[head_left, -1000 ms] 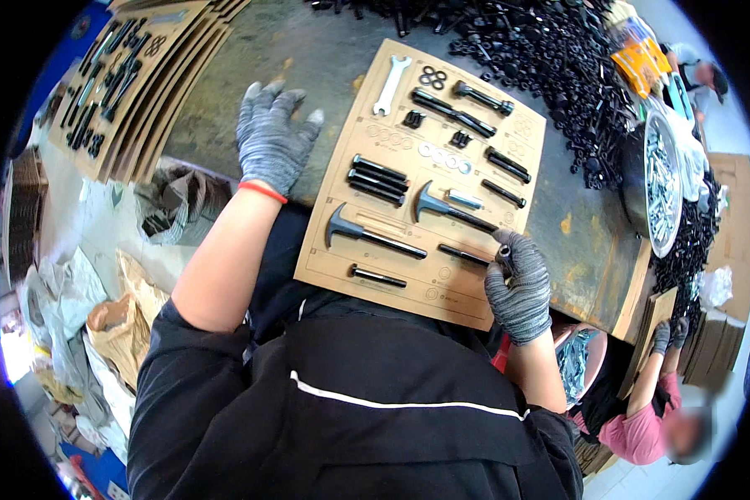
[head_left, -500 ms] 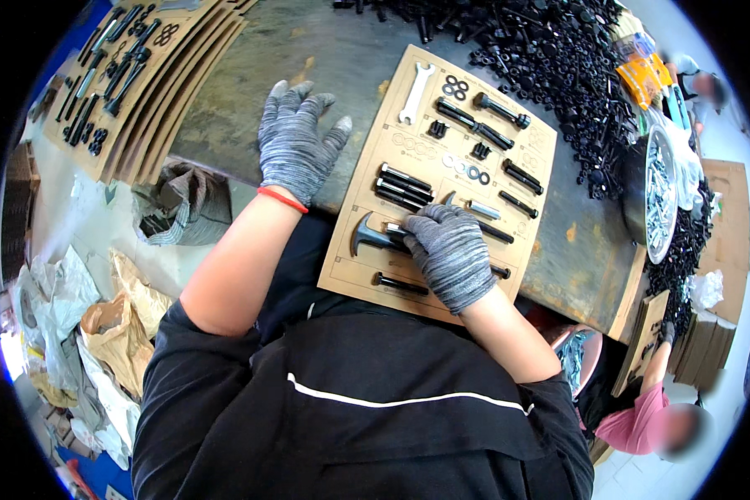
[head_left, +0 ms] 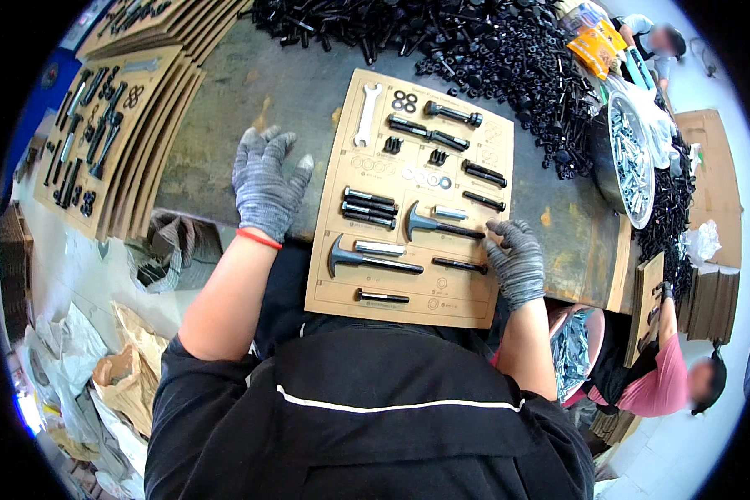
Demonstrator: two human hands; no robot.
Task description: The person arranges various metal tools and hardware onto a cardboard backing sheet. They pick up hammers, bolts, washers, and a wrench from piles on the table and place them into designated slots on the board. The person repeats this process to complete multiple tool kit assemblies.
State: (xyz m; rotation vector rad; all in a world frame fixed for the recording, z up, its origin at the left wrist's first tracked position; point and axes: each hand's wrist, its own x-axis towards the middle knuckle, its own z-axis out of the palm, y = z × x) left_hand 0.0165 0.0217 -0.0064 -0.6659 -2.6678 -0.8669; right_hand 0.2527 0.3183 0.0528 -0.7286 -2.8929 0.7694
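Note:
A brown cardboard sheet [head_left: 329, 308] lies in front of me on the table, overhanging its near edge. It carries a silver open-ended wrench [head_left: 367, 117], black washers [head_left: 399, 106] and several black bolts [head_left: 370, 208]. Two dark pieces shaped like hammers with curved heads, an upper one [head_left: 450, 228] and a lower one [head_left: 379, 262], each lie below a short silver rod [head_left: 380, 248]. My right hand [head_left: 518, 265], gloved in grey, is at the sheet's right edge, fingers loosely bent and apart, holding nothing visible. Left of the sheet, my gloved left hand [head_left: 271, 187] is spread open above the table.
Stacked cardboard sheets with fixed hardware [head_left: 108, 133] lie at left. A heap of black bolts and nuts [head_left: 508, 75] covers the far table. At right stands a metal bowl of silver bolts [head_left: 629, 158]. A co-worker in pink [head_left: 662, 379] handles another sheet at lower right.
My right hand has moved off the lower hammer-shaped piece to the sheet's right edge, exposing both hammer-shaped pieces and the silver rods. The left hand stays open; the whole view has shifted.

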